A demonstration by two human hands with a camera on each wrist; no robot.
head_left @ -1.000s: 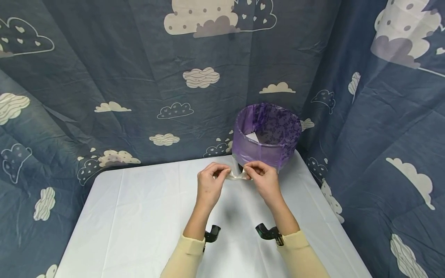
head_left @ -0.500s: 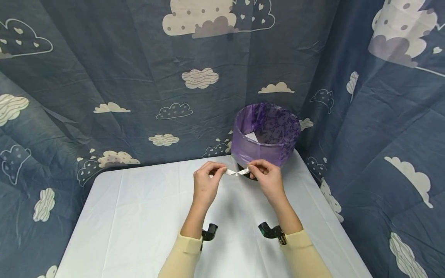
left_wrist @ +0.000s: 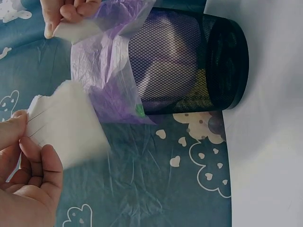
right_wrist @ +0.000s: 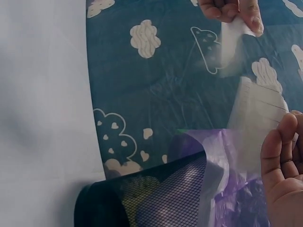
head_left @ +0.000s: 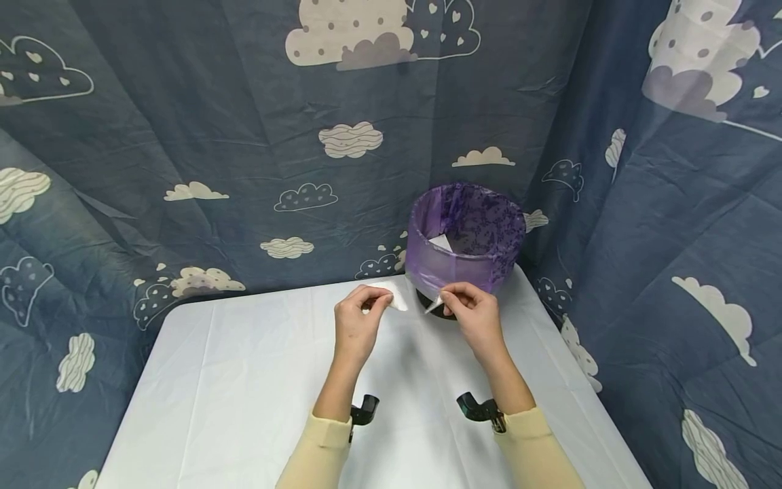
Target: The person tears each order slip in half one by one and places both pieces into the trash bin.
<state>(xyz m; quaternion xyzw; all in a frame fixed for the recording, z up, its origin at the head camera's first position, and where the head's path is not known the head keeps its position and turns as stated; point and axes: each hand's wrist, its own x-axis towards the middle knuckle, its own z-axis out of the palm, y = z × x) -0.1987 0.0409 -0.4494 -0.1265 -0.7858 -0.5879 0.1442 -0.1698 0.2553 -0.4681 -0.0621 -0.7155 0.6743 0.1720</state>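
Observation:
Two separate pieces of white paper hang between the hands in the head view. My left hand [head_left: 356, 329] pinches one paper piece [head_left: 398, 299] between thumb and fingers; up close, that paper [left_wrist: 68, 125] is flat with a ragged upper edge and faint creases. The other paper piece [head_left: 434, 305] is pinched by my right hand [head_left: 473, 322], and its broad face [right_wrist: 258, 123] shows in the right wrist view, partly blurred. Both hands are above the table, in front of a black mesh wastebasket [left_wrist: 165, 61] lined with a purple plastic bag [head_left: 464, 272].
A white card-like scrap [head_left: 441, 242] shows inside the wastebasket at its left. The white-covered table [head_left: 256, 387] extends in front of it. Blue cloud-patterned curtains [head_left: 244, 149] close off the back and both sides.
Earlier, one white paper strip ran between both hands, looking narrow and twisted in the middle. Now it is in two pieces, and the hands have moved slightly apart.

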